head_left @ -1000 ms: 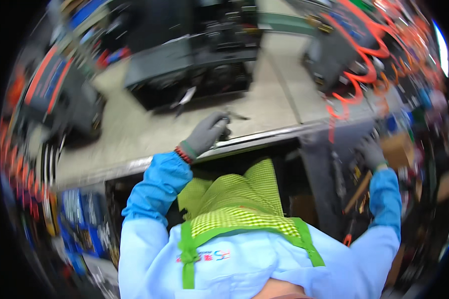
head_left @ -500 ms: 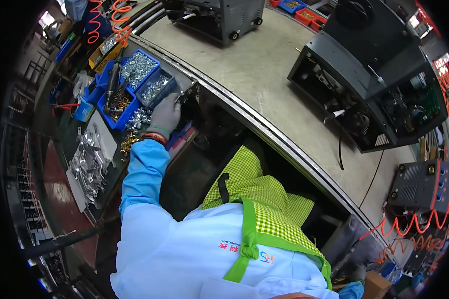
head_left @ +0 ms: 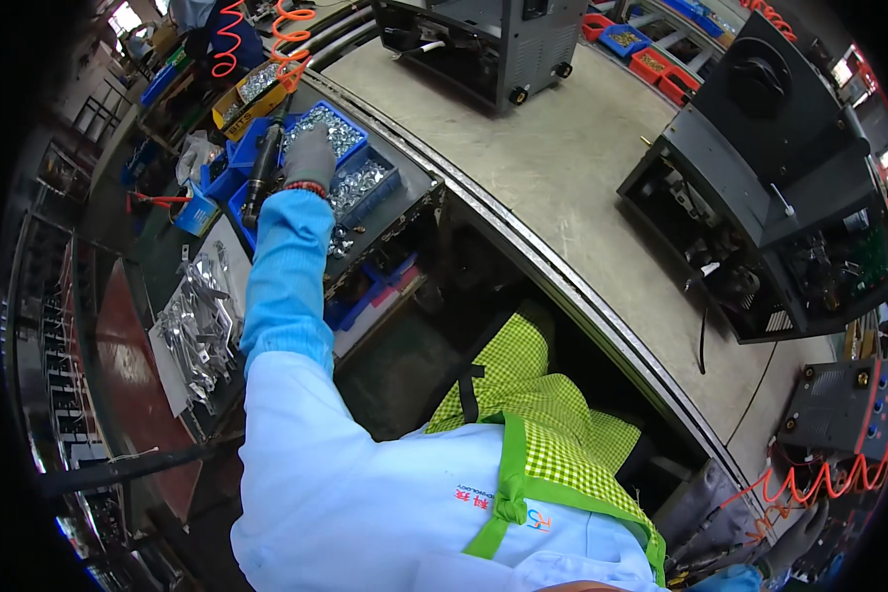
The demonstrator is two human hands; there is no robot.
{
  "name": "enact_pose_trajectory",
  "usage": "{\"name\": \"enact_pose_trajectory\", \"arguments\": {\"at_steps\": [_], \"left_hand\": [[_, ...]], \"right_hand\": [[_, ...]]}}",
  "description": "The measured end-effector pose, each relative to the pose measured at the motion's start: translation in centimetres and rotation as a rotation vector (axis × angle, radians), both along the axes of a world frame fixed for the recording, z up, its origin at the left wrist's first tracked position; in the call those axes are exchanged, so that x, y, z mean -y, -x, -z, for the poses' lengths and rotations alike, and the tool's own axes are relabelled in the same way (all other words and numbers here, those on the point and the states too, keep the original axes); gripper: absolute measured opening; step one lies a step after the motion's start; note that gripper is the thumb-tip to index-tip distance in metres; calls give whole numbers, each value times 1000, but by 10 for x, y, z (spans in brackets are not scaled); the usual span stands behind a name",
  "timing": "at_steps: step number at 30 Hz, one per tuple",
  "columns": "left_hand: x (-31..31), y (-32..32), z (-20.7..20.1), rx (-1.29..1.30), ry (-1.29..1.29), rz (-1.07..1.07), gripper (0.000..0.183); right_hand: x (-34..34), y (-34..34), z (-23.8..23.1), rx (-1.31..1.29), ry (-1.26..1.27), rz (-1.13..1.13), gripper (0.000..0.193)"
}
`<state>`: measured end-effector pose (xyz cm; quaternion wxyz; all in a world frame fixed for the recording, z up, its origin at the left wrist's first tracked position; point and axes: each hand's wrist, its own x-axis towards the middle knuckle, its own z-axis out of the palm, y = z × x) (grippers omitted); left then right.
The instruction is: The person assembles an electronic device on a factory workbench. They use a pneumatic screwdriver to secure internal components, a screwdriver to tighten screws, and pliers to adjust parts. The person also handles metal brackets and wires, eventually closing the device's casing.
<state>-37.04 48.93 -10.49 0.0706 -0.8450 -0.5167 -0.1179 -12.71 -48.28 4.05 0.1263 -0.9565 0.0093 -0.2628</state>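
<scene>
My left hand [head_left: 311, 160], in a grey glove, reaches into a blue bin [head_left: 363, 141] of small silvery fasteners [head_left: 332, 126]. Its fingertips are down among the pieces, so their grip is hidden. Just left of that hand lies a dark pneumatic screwdriver [head_left: 262, 176] across the bins. A second bin [head_left: 390, 193] with shiny hardware stands beside my wrist. At the lower right edge, what seems to be my grey-gloved right hand [head_left: 797, 541] shows dimly near the orange coiled hose; its fingers cannot be made out.
Metal brackets [head_left: 199, 331] lie piled on the left bench. Across the pale worktable [head_left: 503, 168] stand an open dark machine housing [head_left: 750, 207] and another housing [head_left: 543, 49]. A smaller grey unit [head_left: 839, 405] sits at the right, above an orange coiled hose [head_left: 809, 476].
My left hand has moved from the near bin's outer edge, farther away and leftward, into the far bin of fasteners. My right hand has shifted rightward. The whole view has swung slightly.
</scene>
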Motion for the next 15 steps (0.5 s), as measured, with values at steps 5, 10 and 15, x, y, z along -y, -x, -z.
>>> {"name": "enact_pose_trajectory", "arguments": {"at_steps": [5,10,15], "left_hand": [[14,-6,-13,-24,5,-100,26],[-23,61,-25,26,-23,-10,51],[-39,84,-5,-228,285,108,63]], "right_hand": [[-116,-1,-2,48,43,-288,35],[-119,-1,6,6,7,-356,32],[-170,2,22,-75,-336,-434,27]]}}
